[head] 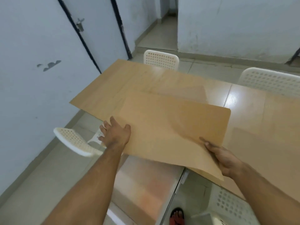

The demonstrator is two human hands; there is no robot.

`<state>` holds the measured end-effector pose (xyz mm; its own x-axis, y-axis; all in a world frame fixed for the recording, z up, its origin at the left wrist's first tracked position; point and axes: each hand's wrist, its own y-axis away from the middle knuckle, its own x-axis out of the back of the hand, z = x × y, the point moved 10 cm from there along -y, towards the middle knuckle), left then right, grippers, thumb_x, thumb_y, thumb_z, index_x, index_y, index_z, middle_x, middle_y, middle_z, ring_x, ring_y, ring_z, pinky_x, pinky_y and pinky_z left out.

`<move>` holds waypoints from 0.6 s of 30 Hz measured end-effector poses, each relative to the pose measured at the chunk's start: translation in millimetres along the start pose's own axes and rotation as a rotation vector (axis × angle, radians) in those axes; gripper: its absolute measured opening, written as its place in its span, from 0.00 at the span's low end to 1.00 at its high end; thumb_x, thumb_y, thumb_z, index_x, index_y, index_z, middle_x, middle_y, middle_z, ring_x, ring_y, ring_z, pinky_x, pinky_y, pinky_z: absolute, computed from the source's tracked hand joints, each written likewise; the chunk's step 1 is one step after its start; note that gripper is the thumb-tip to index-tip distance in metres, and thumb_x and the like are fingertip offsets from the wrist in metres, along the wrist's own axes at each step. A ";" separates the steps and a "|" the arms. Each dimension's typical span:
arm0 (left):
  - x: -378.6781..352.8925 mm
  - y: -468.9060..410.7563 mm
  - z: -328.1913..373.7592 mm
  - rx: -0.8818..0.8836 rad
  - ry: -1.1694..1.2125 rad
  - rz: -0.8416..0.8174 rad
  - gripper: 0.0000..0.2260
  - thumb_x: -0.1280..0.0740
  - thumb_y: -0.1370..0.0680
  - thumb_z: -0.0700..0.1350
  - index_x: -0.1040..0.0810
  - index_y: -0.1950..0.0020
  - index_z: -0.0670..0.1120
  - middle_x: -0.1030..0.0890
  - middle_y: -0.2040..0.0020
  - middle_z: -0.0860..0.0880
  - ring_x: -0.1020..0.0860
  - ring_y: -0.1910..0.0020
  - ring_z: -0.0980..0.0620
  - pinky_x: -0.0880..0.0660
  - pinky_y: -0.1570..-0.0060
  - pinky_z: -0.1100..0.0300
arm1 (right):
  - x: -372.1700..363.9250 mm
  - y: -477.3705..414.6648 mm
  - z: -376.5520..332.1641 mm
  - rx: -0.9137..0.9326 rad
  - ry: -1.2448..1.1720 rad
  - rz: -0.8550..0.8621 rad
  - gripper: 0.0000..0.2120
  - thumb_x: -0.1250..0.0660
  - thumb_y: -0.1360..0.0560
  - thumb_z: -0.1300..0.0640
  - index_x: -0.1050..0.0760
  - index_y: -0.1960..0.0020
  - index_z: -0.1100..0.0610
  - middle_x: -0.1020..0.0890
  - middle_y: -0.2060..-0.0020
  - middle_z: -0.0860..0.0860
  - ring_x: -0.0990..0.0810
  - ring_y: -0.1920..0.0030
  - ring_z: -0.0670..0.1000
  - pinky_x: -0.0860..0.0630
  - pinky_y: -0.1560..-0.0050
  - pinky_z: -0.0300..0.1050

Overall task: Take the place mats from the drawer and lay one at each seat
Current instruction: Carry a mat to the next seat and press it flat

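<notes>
The place mat (170, 129) is a thin tan sheet held low over the near-left corner of the tabletop (253, 117), its long axis running left to right across the person's front, roughly along the near edge. The right hand (222, 157) holds the mat's near-right corner, fingers on top and the thumb hidden beneath, and that corner curls downward past the tabletop's edge. The left hand (116, 134) is spread wide and flat at the mat's left short edge, pressing or steadying rather than pinching it (whether any finger hooks under the edge cannot be told). A second tan mat (129, 82) already lies flat farther along the tabletop, before the far chair (160, 60), and the held mat's far edge overlaps it in this view; whether the two touch I cannot say. The seat this mat seems meant for is the left chair (74, 142), which stands just beside the left hand, so the left hand is the nearer one to the target end. In my judgement the coming move turns on sliding the mat leftward and squaring its long side to the edge, then letting the right-hand corner down flat.
</notes>
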<state>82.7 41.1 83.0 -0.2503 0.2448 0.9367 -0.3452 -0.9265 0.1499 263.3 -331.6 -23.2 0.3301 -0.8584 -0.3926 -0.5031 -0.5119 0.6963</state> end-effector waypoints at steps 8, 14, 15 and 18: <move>37.4 59.6 -150.8 0.330 0.628 0.006 0.18 0.31 0.23 0.51 0.22 0.35 0.46 0.20 0.39 0.45 0.20 0.47 0.45 0.23 0.44 0.52 | -37.0 23.8 34.4 -0.110 0.279 -0.196 0.12 0.36 0.19 0.57 0.21 0.38 0.60 0.14 0.52 0.60 0.14 0.60 0.57 0.17 0.64 0.50; 88.4 104.4 -249.0 0.384 0.691 0.197 0.05 0.33 0.20 0.46 0.20 0.50 0.46 0.19 0.51 0.46 0.22 0.55 0.47 0.29 0.58 0.59 | -120.1 22.2 59.6 -0.036 0.450 -0.273 0.13 0.35 0.20 0.58 0.21 0.38 0.61 0.14 0.54 0.58 0.15 0.61 0.55 0.17 0.57 0.51; 99.7 109.5 -267.5 0.404 0.693 0.235 0.05 0.33 0.20 0.47 0.20 0.50 0.46 0.19 0.50 0.46 0.21 0.54 0.47 0.28 0.57 0.58 | -141.0 23.0 63.6 -0.014 0.458 -0.290 0.13 0.35 0.20 0.59 0.20 0.38 0.59 0.14 0.54 0.57 0.15 0.61 0.54 0.17 0.58 0.51; 126.8 117.4 -326.6 0.462 0.729 0.330 0.03 0.33 0.20 0.48 0.21 0.51 0.50 0.18 0.49 0.46 0.19 0.52 0.44 0.22 0.54 0.53 | -206.7 24.9 77.9 0.034 0.497 -0.347 0.11 0.35 0.20 0.60 0.19 0.40 0.57 0.14 0.55 0.57 0.15 0.62 0.54 0.16 0.63 0.48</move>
<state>-285.0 56.8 116.0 -0.8334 -0.0775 0.5472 0.2007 -0.9650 0.1690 120.3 -169.5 28.5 0.8088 -0.5275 -0.2598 -0.3218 -0.7668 0.5553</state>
